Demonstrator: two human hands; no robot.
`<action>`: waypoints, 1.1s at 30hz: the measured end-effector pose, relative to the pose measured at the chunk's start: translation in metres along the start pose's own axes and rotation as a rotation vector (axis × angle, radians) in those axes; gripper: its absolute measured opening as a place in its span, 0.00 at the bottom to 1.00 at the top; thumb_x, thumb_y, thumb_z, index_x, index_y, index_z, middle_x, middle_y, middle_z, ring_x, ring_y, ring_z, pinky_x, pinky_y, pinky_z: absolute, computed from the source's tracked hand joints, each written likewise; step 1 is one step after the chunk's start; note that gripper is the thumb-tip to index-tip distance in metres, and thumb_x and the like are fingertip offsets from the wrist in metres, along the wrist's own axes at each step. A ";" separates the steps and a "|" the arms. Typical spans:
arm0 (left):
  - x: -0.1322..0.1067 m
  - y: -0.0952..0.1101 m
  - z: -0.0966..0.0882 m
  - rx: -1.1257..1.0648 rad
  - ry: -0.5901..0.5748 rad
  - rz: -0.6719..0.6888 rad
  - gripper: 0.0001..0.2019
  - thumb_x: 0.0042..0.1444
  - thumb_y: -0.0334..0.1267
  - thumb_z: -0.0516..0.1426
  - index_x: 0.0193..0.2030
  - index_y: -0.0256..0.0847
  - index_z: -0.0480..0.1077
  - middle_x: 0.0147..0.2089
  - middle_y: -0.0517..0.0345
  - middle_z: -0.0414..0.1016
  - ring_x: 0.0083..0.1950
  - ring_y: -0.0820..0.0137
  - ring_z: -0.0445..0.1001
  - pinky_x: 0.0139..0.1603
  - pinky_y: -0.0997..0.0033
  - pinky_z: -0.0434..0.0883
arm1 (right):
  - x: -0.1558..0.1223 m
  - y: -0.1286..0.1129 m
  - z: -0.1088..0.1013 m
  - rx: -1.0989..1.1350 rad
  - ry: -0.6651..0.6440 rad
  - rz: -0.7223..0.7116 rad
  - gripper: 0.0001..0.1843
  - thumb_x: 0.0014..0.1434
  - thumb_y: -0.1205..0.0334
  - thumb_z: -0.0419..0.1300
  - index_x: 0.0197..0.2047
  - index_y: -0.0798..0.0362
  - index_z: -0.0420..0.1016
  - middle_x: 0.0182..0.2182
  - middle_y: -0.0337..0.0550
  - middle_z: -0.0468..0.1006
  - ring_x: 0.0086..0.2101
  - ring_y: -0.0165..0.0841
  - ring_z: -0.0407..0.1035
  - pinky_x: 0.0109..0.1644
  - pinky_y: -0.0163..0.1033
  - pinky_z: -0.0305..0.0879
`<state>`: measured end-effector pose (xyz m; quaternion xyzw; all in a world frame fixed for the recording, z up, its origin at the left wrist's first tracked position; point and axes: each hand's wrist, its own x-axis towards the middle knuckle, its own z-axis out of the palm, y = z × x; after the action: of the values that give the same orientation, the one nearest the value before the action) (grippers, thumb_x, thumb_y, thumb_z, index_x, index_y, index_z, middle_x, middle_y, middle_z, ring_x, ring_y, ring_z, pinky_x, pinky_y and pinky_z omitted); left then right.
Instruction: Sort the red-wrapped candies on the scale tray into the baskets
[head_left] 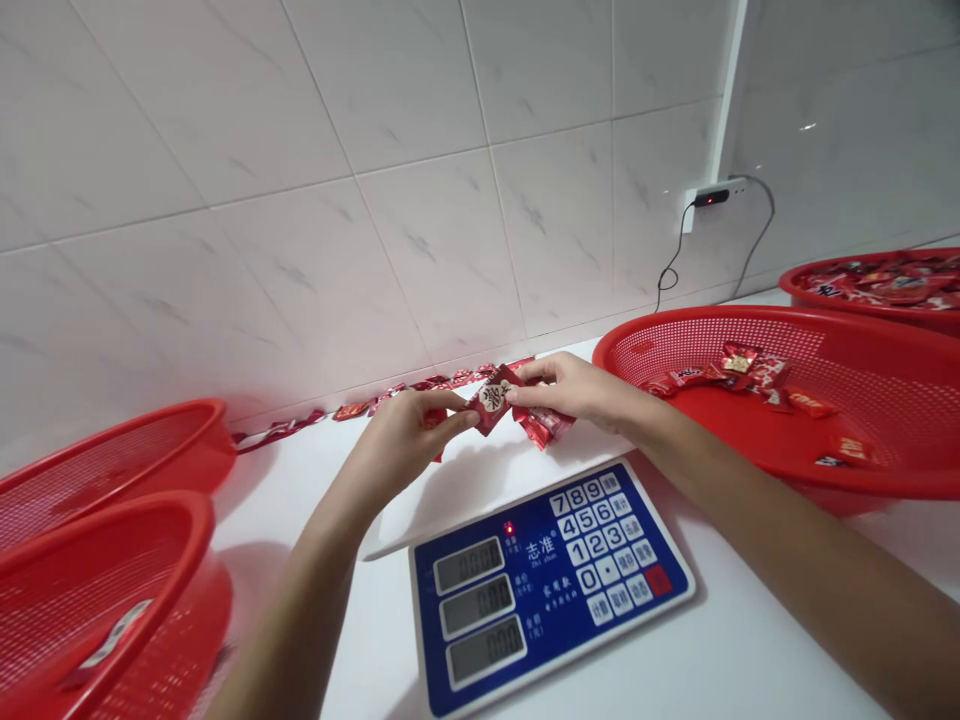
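Observation:
My left hand (409,442) and my right hand (574,390) meet above a white counter, and both pinch a red foil candy packet (492,400) with a white printed label. More red packets (543,427) hang from under my right hand. A long strip of joined red packets (390,397) lies along the wall behind my hands, and it seems to run into the packet I hold. A digital weighing scale (551,590) with a blue keypad panel sits just below my hands, and neither hand touches it.
Red mesh baskets stand on both sides: a large one (780,400) holding loose packets on the right, a fuller one (870,285) behind it, and two stacked (112,570) on the left. White tiled wall rises behind, with a plugged-in power adapter (711,197) and black cable.

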<state>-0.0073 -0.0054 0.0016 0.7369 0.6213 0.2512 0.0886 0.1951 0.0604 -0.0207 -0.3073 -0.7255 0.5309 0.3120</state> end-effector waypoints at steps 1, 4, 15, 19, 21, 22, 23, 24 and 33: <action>0.000 -0.002 -0.001 0.036 0.018 -0.017 0.17 0.55 0.53 0.56 0.35 0.44 0.80 0.19 0.60 0.65 0.21 0.70 0.63 0.21 0.74 0.58 | 0.000 -0.001 -0.001 0.002 0.033 0.008 0.08 0.58 0.60 0.62 0.36 0.56 0.77 0.21 0.39 0.73 0.20 0.24 0.64 0.22 0.30 0.60; -0.001 -0.005 -0.004 0.110 0.057 -0.058 0.15 0.53 0.51 0.57 0.35 0.44 0.80 0.18 0.61 0.64 0.20 0.69 0.63 0.20 0.74 0.58 | -0.001 -0.002 -0.003 -0.033 0.128 0.015 0.09 0.57 0.61 0.63 0.39 0.56 0.80 0.27 0.42 0.75 0.24 0.26 0.67 0.23 0.30 0.64; 0.001 -0.014 -0.007 -0.086 0.171 -0.090 0.22 0.56 0.60 0.54 0.38 0.42 0.75 0.18 0.62 0.62 0.22 0.69 0.64 0.22 0.73 0.61 | -0.005 -0.013 -0.006 0.055 0.295 -0.046 0.12 0.60 0.66 0.60 0.47 0.55 0.78 0.33 0.45 0.74 0.24 0.25 0.67 0.20 0.30 0.69; 0.000 -0.010 -0.007 -0.180 0.148 -0.083 0.24 0.56 0.61 0.54 0.37 0.41 0.75 0.21 0.62 0.60 0.23 0.72 0.60 0.23 0.74 0.57 | -0.006 -0.015 -0.003 0.080 0.316 -0.032 0.10 0.61 0.67 0.61 0.45 0.56 0.79 0.37 0.47 0.76 0.28 0.27 0.71 0.23 0.29 0.71; 0.000 -0.007 -0.006 -0.341 0.088 -0.108 0.25 0.55 0.62 0.55 0.38 0.40 0.74 0.22 0.63 0.56 0.23 0.74 0.56 0.22 0.75 0.54 | -0.007 -0.017 -0.002 0.095 0.320 -0.022 0.10 0.61 0.67 0.61 0.46 0.56 0.79 0.39 0.48 0.76 0.28 0.27 0.72 0.24 0.30 0.71; 0.000 -0.005 -0.005 -0.459 0.044 -0.122 0.25 0.54 0.62 0.56 0.40 0.39 0.74 0.22 0.65 0.54 0.22 0.74 0.54 0.21 0.75 0.52 | -0.007 -0.017 -0.002 0.104 0.326 -0.015 0.10 0.61 0.67 0.61 0.46 0.56 0.78 0.39 0.47 0.77 0.28 0.26 0.72 0.24 0.30 0.71; 0.000 -0.003 -0.005 -0.585 0.010 -0.135 0.25 0.53 0.62 0.58 0.41 0.39 0.74 0.22 0.66 0.51 0.22 0.75 0.51 0.20 0.76 0.50 | -0.008 -0.018 -0.003 0.113 0.336 -0.008 0.10 0.61 0.67 0.61 0.46 0.56 0.78 0.38 0.47 0.77 0.27 0.26 0.72 0.24 0.30 0.71; 0.000 -0.001 -0.004 -0.708 -0.005 -0.149 0.23 0.52 0.59 0.60 0.40 0.39 0.73 0.22 0.67 0.48 0.21 0.76 0.48 0.20 0.76 0.48 | -0.008 -0.019 -0.003 0.120 0.349 -0.004 0.10 0.61 0.67 0.61 0.46 0.56 0.78 0.37 0.47 0.77 0.26 0.25 0.71 0.24 0.30 0.70; -0.002 0.014 0.011 -0.898 0.218 -0.142 0.12 0.51 0.45 0.65 0.34 0.40 0.71 0.27 0.64 0.61 0.26 0.77 0.59 0.24 0.81 0.59 | -0.012 -0.017 0.010 -0.009 -0.014 -0.108 0.10 0.58 0.58 0.64 0.40 0.56 0.80 0.25 0.39 0.75 0.23 0.25 0.68 0.25 0.30 0.65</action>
<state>0.0096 -0.0081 -0.0019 0.5505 0.5057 0.5645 0.3501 0.1922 0.0411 -0.0080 -0.2653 -0.7457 0.5121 0.3336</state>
